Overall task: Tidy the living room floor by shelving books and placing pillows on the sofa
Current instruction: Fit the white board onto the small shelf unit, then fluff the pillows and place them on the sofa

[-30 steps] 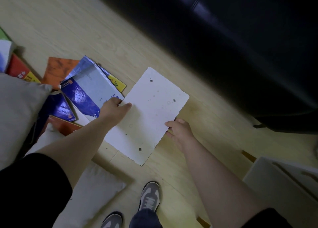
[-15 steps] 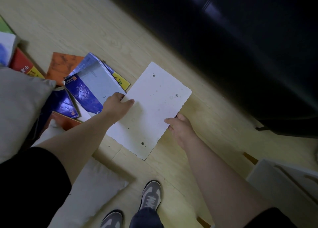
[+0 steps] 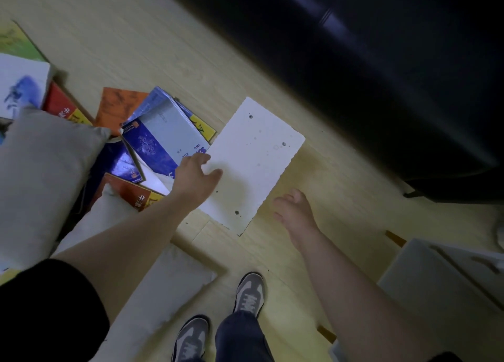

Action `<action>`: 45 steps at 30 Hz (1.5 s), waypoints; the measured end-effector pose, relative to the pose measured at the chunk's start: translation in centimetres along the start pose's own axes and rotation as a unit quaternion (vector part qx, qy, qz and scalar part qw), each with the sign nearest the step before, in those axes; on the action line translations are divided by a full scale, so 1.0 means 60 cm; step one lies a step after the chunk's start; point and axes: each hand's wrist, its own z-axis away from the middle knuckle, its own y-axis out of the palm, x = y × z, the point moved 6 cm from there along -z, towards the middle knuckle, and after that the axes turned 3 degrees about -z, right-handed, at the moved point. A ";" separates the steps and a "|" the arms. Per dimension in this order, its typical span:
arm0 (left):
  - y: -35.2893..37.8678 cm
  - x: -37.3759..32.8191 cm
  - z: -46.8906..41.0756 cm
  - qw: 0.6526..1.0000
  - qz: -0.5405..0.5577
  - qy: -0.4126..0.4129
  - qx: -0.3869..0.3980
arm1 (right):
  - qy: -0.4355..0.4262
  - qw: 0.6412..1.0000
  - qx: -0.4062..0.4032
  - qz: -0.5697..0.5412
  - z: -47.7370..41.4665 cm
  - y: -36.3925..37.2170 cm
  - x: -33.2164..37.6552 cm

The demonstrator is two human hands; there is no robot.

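About nine books [image 3: 163,140] on the floor [image 3: 109,34], counting one white book [image 3: 253,165], overlap makes count unsure, two beige pillows [image 3: 41,170], two grey sneakers [image 3: 249,293], one dark sofa [image 3: 381,75], one white cabinet [image 3: 425,279]

Large book [image 3: 253,165]: was white, dotted with dark specks
Top book [image 3: 163,140]: was deep blue and pale grey
Pillow [image 3: 41,176]: was plain beige
Floor [image 3: 109,34]: was pale wood grain
Sofa [image 3: 381,61]: was black
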 end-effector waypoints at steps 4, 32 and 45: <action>-0.003 0.006 0.083 0.998 -0.006 -0.008 0.056 | 0.015 0.999 -0.003 -0.038 0.081 -0.004 -0.023; 0.006 0.337 0.563 0.995 0.015 -0.055 0.085 | 0.077 0.992 0.005 -0.104 0.477 0.039 -0.421; -0.076 0.420 0.569 0.994 0.017 -0.030 0.106 | 0.064 0.995 -0.002 -0.078 0.525 0.138 -0.456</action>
